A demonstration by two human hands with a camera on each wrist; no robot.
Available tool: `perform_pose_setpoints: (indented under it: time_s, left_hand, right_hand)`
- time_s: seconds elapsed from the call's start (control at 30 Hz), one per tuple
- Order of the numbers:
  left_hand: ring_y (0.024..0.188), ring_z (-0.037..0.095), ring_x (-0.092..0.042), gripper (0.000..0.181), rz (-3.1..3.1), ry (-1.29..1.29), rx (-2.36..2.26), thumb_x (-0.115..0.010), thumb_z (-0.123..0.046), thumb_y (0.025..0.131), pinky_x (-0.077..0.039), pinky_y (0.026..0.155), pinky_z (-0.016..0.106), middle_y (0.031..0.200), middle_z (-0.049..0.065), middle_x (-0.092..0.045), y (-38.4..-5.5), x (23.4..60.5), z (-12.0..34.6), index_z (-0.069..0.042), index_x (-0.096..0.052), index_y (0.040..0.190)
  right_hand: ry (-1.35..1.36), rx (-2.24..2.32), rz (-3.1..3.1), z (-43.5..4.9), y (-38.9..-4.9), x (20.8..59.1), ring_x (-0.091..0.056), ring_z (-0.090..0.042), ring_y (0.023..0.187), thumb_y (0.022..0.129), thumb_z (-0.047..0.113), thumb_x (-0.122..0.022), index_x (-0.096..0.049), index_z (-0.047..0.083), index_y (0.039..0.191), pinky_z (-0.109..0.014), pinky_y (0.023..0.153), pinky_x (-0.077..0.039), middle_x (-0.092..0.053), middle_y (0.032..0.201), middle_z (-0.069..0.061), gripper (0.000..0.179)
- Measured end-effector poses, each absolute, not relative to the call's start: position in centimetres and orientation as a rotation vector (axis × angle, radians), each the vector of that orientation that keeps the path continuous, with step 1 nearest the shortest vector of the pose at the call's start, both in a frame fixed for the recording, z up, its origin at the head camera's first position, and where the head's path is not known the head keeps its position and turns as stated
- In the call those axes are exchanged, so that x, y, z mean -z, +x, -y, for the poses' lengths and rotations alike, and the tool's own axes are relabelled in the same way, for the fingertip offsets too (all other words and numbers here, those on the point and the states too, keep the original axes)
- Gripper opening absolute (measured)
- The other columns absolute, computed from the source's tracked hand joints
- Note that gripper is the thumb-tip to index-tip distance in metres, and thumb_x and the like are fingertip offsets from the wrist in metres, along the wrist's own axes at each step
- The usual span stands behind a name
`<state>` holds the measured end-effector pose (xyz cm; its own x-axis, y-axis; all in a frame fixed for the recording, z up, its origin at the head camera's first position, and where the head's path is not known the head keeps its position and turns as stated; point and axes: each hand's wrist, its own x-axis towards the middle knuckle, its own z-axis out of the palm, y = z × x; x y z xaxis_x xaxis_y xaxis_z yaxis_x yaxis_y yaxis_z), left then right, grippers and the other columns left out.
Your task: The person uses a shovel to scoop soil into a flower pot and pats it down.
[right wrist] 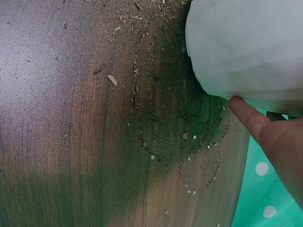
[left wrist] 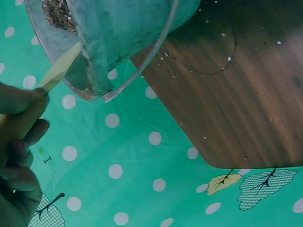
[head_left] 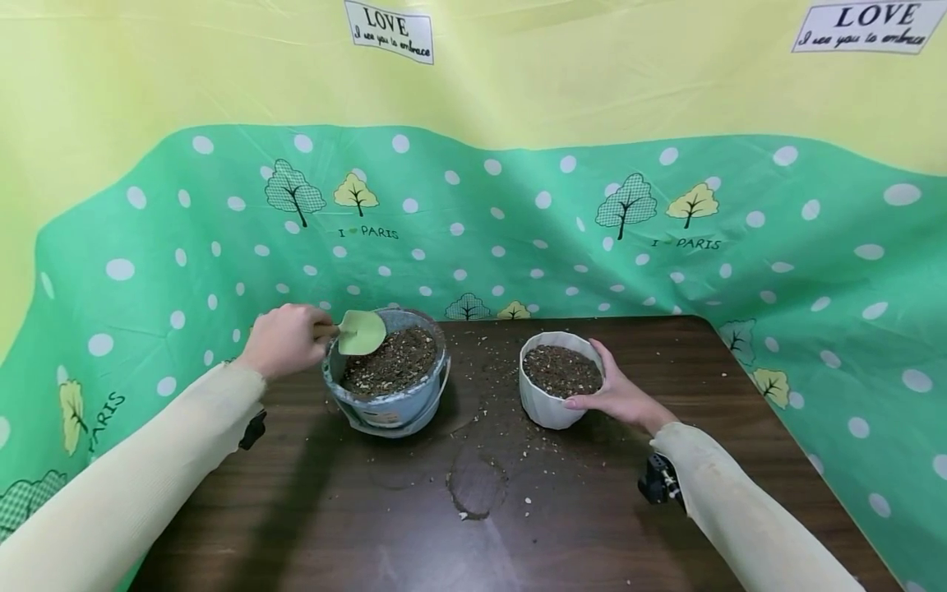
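My left hand (head_left: 287,341) grips the wooden handle of a small garden trowel (head_left: 362,333). Its pale green blade is over the left side of a blue-grey bucket (head_left: 386,411), above the dark soil (head_left: 395,366) inside. In the left wrist view, the fingers (left wrist: 21,177) curl round the handle, and the trowel blade (left wrist: 61,68) appears edge-on beside the bucket (left wrist: 128,33). To the right, a white pot (head_left: 542,401) stands upright with soil (head_left: 561,372) in it. My right hand (head_left: 620,396) holds its right side, thumb in front and fingers at the rim behind.
Both vessels stand towards the back of a dark wooden table (head_left: 414,534). Soil crumbs and pale bits lie scattered between them, and a ring of soil (head_left: 477,485) marks the surface nearer me. Behind hangs a green and yellow cloth (head_left: 510,222), touching the table's far edge.
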<state>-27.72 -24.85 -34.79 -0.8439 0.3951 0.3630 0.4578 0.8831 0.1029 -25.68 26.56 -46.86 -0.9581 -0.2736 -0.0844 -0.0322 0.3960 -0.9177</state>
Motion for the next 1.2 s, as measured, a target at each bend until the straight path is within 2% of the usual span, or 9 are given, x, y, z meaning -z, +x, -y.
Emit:
perform_pose_setpoints:
  time_s: [0.1, 0.2, 0.4, 0.57, 0.73, 0.97, 1.2]
  left_hand:
    - [0.055, 0.018, -0.058, 0.018, 2.809, -0.654, 0.299, -0.065, -0.005, 0.078, -0.048, 0.046, 0.04, 0.078, 0.005, -0.072, -27.6, 34.9, 25.0, -0.009, -0.079, 0.089]
    - [0.054, 0.014, -0.057, 0.017, 2.884, -0.691, 0.375, -0.066, -0.003, 0.078, -0.049, 0.049, 0.038, 0.077, 0.005, -0.071, -27.6, 34.9, 25.1, -0.006, -0.078, 0.089]
    - [0.056, 0.01, -0.061, 0.01, 2.963, -0.689, 0.634, -0.073, -0.013, 0.087, -0.052, 0.056, 0.035, 0.076, 0.0, -0.072, -27.7, 35.8, 25.0, -0.005, -0.079, 0.089]
    - [0.057, 0.013, -0.06, 0.014, 2.987, -0.594, 0.814, -0.075, -0.017, 0.088, -0.049, 0.054, 0.033, 0.077, 0.002, -0.072, -27.5, 36.2, 25.1, -0.003, -0.078, 0.091]
    - [0.056, 0.02, -0.057, 0.022, 2.989, -0.451, 1.015, -0.076, -0.023, 0.089, -0.044, 0.052, 0.035, 0.082, 0.005, -0.073, -27.3, 36.9, 24.7, -0.003, -0.078, 0.099]
    - [0.083, 0.035, -0.066, 0.028, 2.94, -0.337, 1.228, -0.076, -0.032, 0.089, -0.048, 0.062, 0.037, 0.092, 0.013, -0.073, -27.2, 38.1, 23.5, -0.006, -0.077, 0.1]
    - [0.09, 0.031, -0.067, 0.03, 2.879, -0.262, 1.308, -0.076, -0.033, 0.089, -0.052, 0.072, 0.039, 0.095, 0.008, -0.073, -26.9, 38.7, 24.5, -0.006, -0.077, 0.103]
  right_hand:
    - [-0.269, 1.591, -2.427, -26.6, -25.7, 46.9, -0.016, -0.049, 0.14, 0.079, 0.017, -0.086, 0.012, 0.013, 0.157, -0.065, 0.109, -0.018, -0.004, 0.156, -0.029, 0.125]
    - [-0.265, 1.592, -2.421, -26.6, -25.8, 46.9, -0.016, -0.048, 0.14, 0.079, 0.017, -0.085, 0.012, 0.014, 0.157, -0.065, 0.109, -0.019, -0.003, 0.156, -0.028, 0.125]
    - [-0.262, 1.592, -2.419, -26.5, -25.7, 46.9, -0.016, -0.048, 0.14, 0.079, 0.017, -0.085, 0.012, 0.015, 0.157, -0.064, 0.109, -0.018, -0.004, 0.156, -0.028, 0.124]
    - [-0.26, 1.58, -2.427, -26.6, -25.7, 46.8, -0.016, -0.048, 0.14, 0.079, 0.018, -0.085, 0.012, 0.014, 0.157, -0.066, 0.109, -0.018, -0.004, 0.156, -0.028, 0.125]
    - [-0.249, 1.584, -2.425, -26.6, -25.7, 46.9, -0.015, -0.049, 0.14, 0.079, 0.018, -0.085, 0.012, 0.015, 0.157, -0.067, 0.109, -0.017, -0.004, 0.156, -0.027, 0.125]
    - [-0.218, 1.593, -2.41, -26.5, -25.6, 47.0, -0.016, -0.048, 0.139, 0.08, 0.018, -0.085, 0.011, 0.014, 0.157, -0.067, 0.109, -0.018, -0.005, 0.155, -0.027, 0.124]
    - [-0.228, 1.611, -2.399, -26.4, -25.7, 46.9, -0.017, -0.048, 0.139, 0.081, 0.018, -0.084, 0.012, 0.015, 0.157, -0.065, 0.109, -0.019, -0.004, 0.156, -0.026, 0.123]
